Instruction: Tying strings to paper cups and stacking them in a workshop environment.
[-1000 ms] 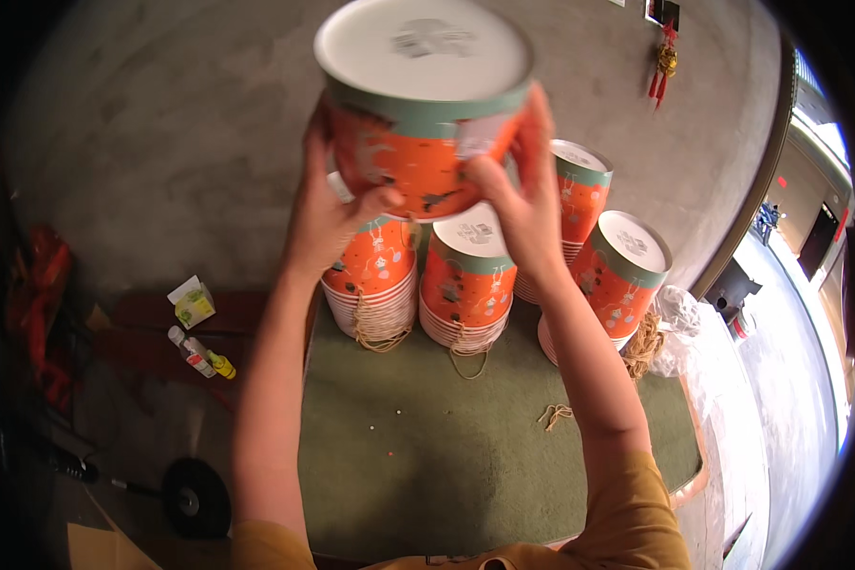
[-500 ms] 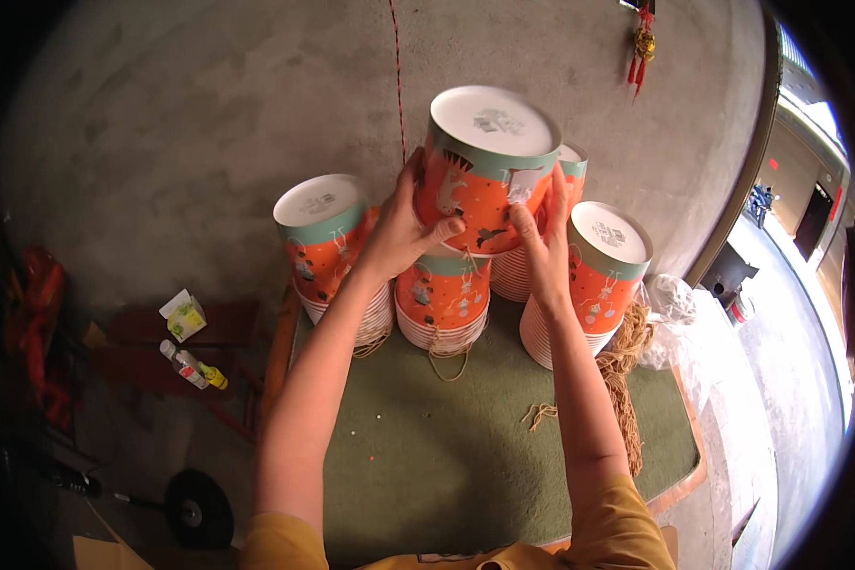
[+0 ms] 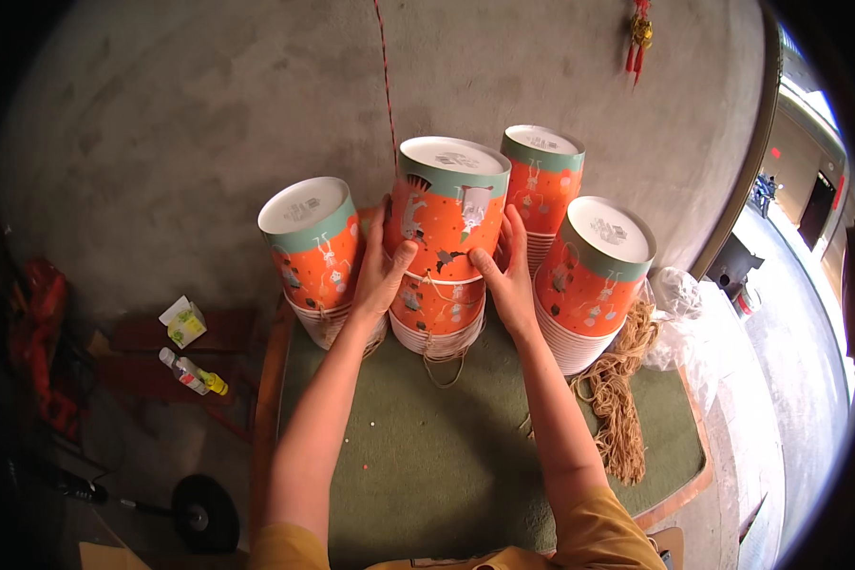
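Note:
Both my hands hold an upside-down paper bucket (image 3: pixel 449 211), orange with a green band and white base. My left hand (image 3: pixel 386 271) grips its left side and my right hand (image 3: pixel 505 283) its right side, thumbs on the front. It sits over the top of the middle stack of like buckets (image 3: pixel 437 309), and a thin twine loop hangs from that stack's front. Upturned stacks stand around it: a left stack (image 3: pixel 312 256), a back right stack (image 3: pixel 540 185) and a front right stack (image 3: pixel 591 285).
A bundle of brown twine (image 3: pixel 619 418) lies on the green-topped table (image 3: pixel 418 446), with clear plastic wrap (image 3: pixel 674 323) beyond it. A concrete wall (image 3: pixel 218 114) rises behind. Left of the table, a low bench (image 3: pixel 228 328) bears a small box (image 3: pixel 183 321) and bottles (image 3: pixel 192 371).
My hands have brought the bucket down and slightly left, from raised and tipped toward me to over the middle stack. The back right stack now shows more fully.

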### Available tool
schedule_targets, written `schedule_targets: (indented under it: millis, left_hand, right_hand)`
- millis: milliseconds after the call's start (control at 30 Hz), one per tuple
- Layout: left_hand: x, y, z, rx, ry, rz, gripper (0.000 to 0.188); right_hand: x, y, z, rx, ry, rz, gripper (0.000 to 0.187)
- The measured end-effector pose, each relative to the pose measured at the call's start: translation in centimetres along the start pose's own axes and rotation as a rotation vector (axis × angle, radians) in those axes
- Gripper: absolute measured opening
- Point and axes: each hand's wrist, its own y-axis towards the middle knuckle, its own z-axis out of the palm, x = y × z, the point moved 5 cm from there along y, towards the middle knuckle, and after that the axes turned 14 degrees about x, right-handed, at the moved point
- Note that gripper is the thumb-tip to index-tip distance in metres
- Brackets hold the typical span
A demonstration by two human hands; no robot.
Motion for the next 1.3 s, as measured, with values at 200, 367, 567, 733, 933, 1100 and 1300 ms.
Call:
schedule_targets:
  millis: [200,367,567,733,933,1100,1300]
  left_hand:
    - [0.3,-1.7,0.6,-0.072,-0.234,-0.157,0.101]
    - [1.7,-3.1,1.5,-0.139,-0.056,-0.031,0.092]
    - [0.0,-4.8,2.8,-0.166,-0.067,-0.030,0.082]
    - [-1.8,-6.9,3.7,-0.204,-0.055,-0.034,0.081]
    - [-0.9,-7.5,3.4,-0.173,-0.041,-0.023,0.085]
    - [0.1,-8.5,3.5,-0.202,-0.025,-0.021,0.090]
    - [2.2,-9.8,3.6,-0.203,0.034,0.024,0.099]
  right_hand:
    - [-1.5,-1.0,0.6,0.059,0.036,0.057,0.088]
    - [-2.6,-2.2,1.2,0.109,0.040,0.052,0.094]
    - [-1.4,-3.6,1.0,0.156,0.032,0.102,0.094]
    - [0.6,-5.2,1.6,0.172,0.043,0.153,0.096]
    - [0.0,-6.2,1.6,0.174,0.066,0.152,0.098]
    - [-0.1,-6.1,1.4,0.186,0.013,0.121,0.098]
    - [-1.1,-6.7,0.9,0.184,0.014,0.141,0.099]
